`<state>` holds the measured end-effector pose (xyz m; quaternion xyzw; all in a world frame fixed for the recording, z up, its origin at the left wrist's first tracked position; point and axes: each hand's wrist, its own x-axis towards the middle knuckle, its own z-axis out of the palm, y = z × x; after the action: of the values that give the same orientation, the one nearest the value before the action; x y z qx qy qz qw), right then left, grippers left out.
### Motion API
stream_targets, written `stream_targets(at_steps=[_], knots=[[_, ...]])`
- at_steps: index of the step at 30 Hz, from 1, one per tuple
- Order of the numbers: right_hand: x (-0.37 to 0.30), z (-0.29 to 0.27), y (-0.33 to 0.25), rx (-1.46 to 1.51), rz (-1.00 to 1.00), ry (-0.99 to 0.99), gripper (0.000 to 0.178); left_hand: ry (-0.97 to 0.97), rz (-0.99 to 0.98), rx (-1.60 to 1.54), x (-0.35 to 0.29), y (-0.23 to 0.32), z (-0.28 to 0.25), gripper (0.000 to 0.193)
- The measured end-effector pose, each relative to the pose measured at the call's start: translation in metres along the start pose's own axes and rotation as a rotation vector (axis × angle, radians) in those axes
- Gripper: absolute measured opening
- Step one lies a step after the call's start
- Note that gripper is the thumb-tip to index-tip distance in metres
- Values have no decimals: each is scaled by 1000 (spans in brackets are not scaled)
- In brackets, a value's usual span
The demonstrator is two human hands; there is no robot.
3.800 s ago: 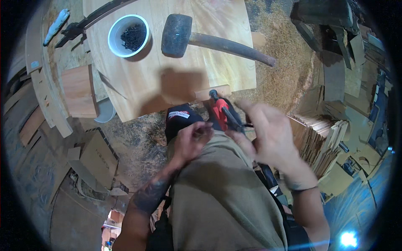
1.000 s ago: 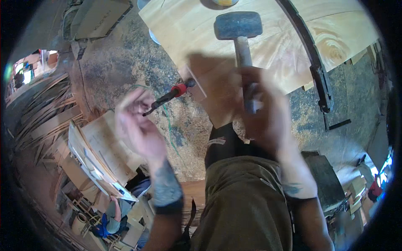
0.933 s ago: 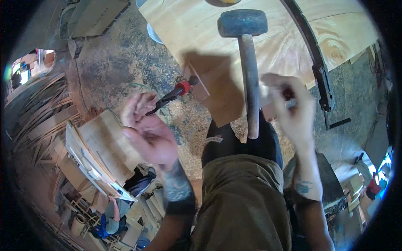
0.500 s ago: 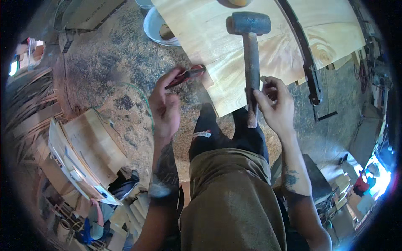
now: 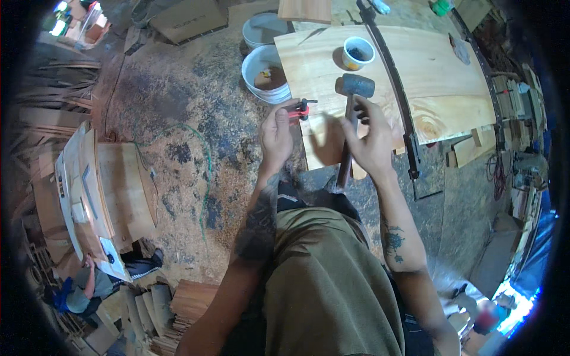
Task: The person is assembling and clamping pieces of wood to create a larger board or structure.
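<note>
My left hand (image 5: 277,135) is sitting at the red-and-black tool (image 5: 301,113) by the edge of the wooden panel (image 5: 317,59); my right hand (image 5: 373,142), apart, is curving loosely over the mallet (image 5: 357,86) lying there. Whether either is gripping, I cannot tell.

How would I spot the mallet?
Find the pale wooden panel ahead, then the small white cup on it. Just nearer the person, by the right hand, is the mallet: a dark blocky head on a handle, unlike the round cup.
</note>
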<state>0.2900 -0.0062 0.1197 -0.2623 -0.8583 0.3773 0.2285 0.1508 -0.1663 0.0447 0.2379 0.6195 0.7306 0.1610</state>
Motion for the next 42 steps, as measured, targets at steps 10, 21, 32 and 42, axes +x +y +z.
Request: stream_targets(at_steps=[10,21,32,42], knots=[[61,37,-42,-559,-750,-356,28,-141,-4,-105,14,-9,-28,37],[46,55,-25,-552,-574,-225,21,98,60,264,16,-14,-5,32],[14,101,-63,-367,-127,182,12,-248,-124,539,57,17,-43,25],[21,73,-55,97,-136,-82,33,-312,-462,-332,59,-13,-106,39]])
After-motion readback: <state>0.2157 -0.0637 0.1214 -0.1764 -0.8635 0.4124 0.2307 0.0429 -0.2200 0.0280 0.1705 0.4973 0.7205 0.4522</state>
